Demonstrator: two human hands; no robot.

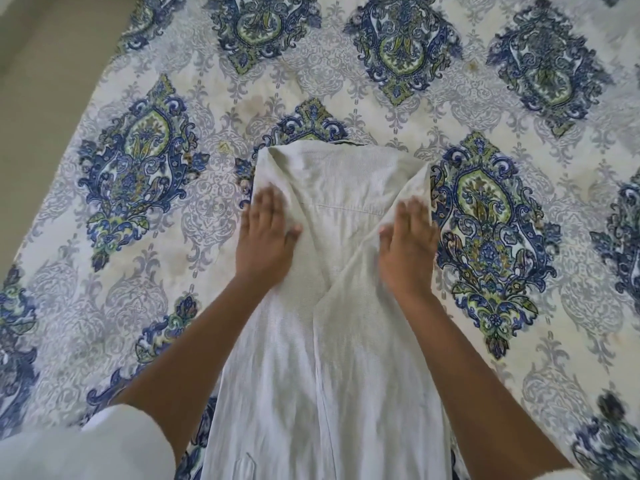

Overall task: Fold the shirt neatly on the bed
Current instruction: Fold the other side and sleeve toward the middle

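The pale grey-white woven cotton shirt [332,341] lies lengthwise on the blue-and-green patterned bed [485,98], reaching its near edge, both sides folded inward; the left hand [266,233] and right hand [408,237] press flat, fingers spread, on those folds.

A quilted bedspread [346,81] fills nearly the whole view, off-white with a pale grey damask lattice. Large ornate medallions [138,168] in dark blue, green and olive sit on it in staggered rows. Faint yellowish-brown stains [254,105] mark the cloth near the middle top, and a small yellow spot [223,146] lies beside one medallion. At the upper left, past the slanting edge of the bed [104,74], runs a plain beige surface [41,98], blurred, floor or wall.
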